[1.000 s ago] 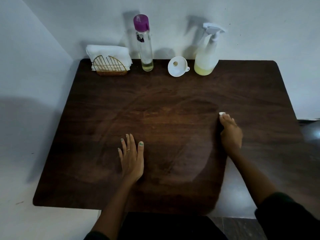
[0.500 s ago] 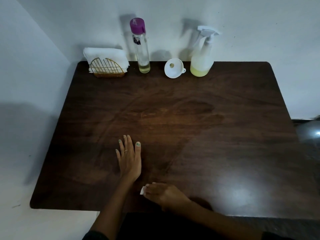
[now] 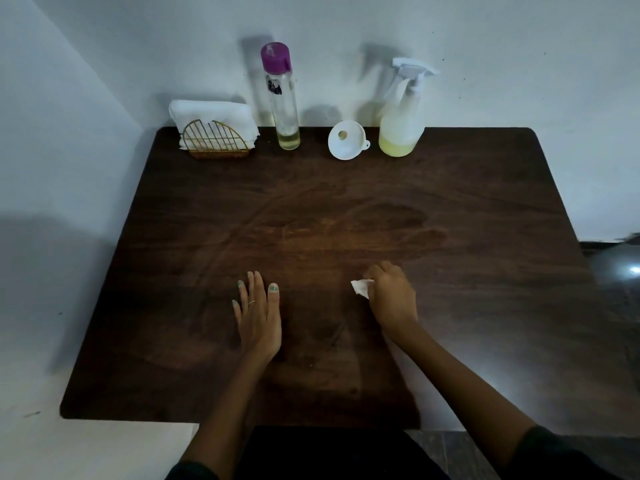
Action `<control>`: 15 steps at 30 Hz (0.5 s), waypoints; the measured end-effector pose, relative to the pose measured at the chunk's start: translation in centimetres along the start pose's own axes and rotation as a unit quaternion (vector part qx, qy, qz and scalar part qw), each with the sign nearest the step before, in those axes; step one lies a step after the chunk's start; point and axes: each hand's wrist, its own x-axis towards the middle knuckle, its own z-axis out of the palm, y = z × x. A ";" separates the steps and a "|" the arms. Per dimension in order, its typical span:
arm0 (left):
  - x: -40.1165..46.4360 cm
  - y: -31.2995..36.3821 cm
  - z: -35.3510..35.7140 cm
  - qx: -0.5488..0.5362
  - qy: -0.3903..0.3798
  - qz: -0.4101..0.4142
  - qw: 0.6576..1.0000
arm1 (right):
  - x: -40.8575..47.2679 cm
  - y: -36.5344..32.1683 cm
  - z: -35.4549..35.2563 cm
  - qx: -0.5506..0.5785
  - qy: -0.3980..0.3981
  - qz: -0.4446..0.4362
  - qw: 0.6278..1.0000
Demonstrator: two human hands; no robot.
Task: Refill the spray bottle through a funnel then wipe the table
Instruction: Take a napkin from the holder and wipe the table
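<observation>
Two bare hands are over the dark wood-grain surface (image 3: 485, 202), both near its front edge. Left hand (image 3: 259, 315) lies flat, palm down, fingers straight and close together, pointing toward the back edge; its nails are painted pale green and a thin ring sits on one finger. Right hand (image 3: 393, 296) is just to the right of it, knuckles up, fingers curled downward, its grip clamped on a small crumpled white tissue (image 3: 361, 288) that sticks out at the thumb side and touches the surface. Both forearms reach in from the front edge, with dark sleeves at the bottom of the view.

Faint curved smear marks show across the middle of the surface, which has rounded corners and a soft sheen.

Four things stand in a row along the back edge, against a white wall. Nearest the back left corner is a gold wire holder (image 3: 216, 142), half-round in front, packed with folded white napkins (image 3: 211, 112). Beside it stands a tall, narrow, clear bottle (image 3: 282, 109) with a purple cap, holding a low layer of pale yellow liquid. Next lies a white plastic funnel (image 3: 346, 140), tipped so its mouth faces forward, with a small tab at its rim. Just right of the funnel stands the translucent spray bottle (image 3: 403, 123) with a white trigger head, yellowish liquid filling its lower part.
</observation>
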 end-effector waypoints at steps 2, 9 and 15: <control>0.0 -0.1 -0.2 -0.013 -0.003 0.002 1.000 | -0.4 0.1 0.8 -0.012 0.020 -0.021 0.999; 0.0 -0.4 -0.6 -0.022 -0.014 0.017 1.000 | -3.1 -1.1 3.0 -0.058 0.055 -0.086 0.993; -0.7 -1.6 -1.8 -0.094 -0.023 0.036 0.995 | -2.9 -1.0 4.0 -0.115 -0.016 -0.071 0.991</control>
